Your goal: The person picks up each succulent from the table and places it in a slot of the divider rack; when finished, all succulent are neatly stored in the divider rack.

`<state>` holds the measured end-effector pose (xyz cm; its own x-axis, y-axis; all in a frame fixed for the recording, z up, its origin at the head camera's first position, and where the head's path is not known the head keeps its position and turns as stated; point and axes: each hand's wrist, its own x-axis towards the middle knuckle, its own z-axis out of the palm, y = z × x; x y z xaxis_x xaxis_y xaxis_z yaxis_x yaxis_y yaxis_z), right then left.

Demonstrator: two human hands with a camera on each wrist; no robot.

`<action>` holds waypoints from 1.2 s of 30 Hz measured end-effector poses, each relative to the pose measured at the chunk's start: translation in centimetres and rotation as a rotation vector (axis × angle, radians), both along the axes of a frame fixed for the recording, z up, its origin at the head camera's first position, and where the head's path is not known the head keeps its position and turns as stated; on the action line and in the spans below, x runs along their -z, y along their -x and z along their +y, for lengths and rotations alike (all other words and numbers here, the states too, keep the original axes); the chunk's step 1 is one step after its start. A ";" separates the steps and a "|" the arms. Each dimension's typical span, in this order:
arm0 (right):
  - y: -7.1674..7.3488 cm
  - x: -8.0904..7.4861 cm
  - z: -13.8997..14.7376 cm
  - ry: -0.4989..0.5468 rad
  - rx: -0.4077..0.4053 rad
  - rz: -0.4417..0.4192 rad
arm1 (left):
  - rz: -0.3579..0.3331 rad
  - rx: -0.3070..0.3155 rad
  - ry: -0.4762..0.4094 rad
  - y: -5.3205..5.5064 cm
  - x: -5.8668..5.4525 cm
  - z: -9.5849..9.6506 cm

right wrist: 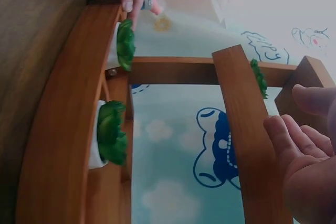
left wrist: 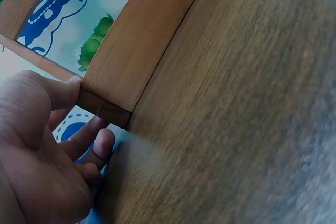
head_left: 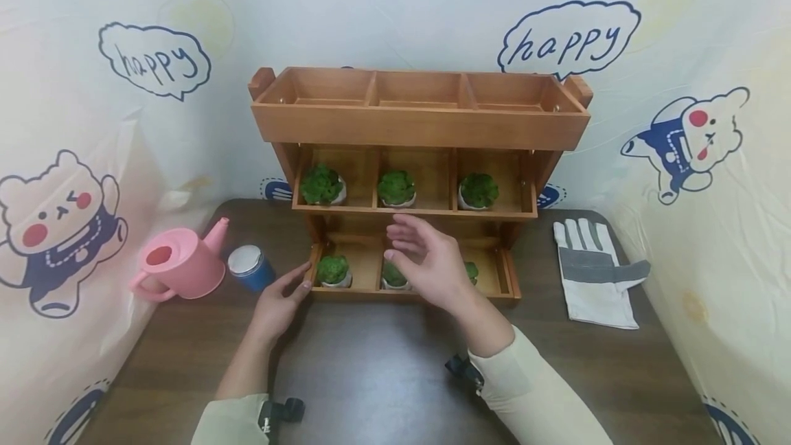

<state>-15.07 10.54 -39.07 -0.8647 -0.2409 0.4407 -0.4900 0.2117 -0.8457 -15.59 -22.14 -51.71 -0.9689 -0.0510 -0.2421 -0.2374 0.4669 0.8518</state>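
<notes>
A three-tier wooden planter shelf [head_left: 420, 126] stands against the back cloth. My left hand [head_left: 278, 307] holds the left front corner of its bottom tier; in the left wrist view the thumb [left wrist: 65, 92] lies on the wood and the other fingers bend beside the end. My right hand [head_left: 432, 263], holding nothing, is raised before the shelf's middle with fingers loosely bent. It partly hides two bottom potted plants, the middle one [head_left: 393, 276] and the right one [head_left: 472, 272]; the left one [head_left: 334, 270] shows fully. Three more potted plants [head_left: 397, 188] sit in the middle tier, one per compartment.
A pink watering can [head_left: 185, 263] and a blue jar with a whitish lid [head_left: 251, 268] stand left of the shelf. A white-and-grey work glove [head_left: 596, 273] lies to the right. The top tier's compartments [head_left: 420, 91] hold no plants. Printed cloth surrounds the dark wooden table [head_left: 371, 376].
</notes>
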 end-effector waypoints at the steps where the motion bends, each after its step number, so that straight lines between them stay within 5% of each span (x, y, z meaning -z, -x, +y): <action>1: -0.1 0.1 0.1 0.001 0.002 0.000 | -0.002 -0.001 0.001 0.0 0.0 0.0; 15: -1.4 2.5 2.9 0.015 0.030 0.065 | -0.019 -0.004 -0.001 -0.2 -0.2 -0.1; 23: -2.3 3.7 5.6 -0.150 0.134 0.023 | -0.001 0.029 0.017 -0.3 -0.6 -0.2; 36: -2.9 5.3 8.6 -0.173 0.231 -0.067 | 0.021 0.076 0.074 -0.1 -0.5 -0.8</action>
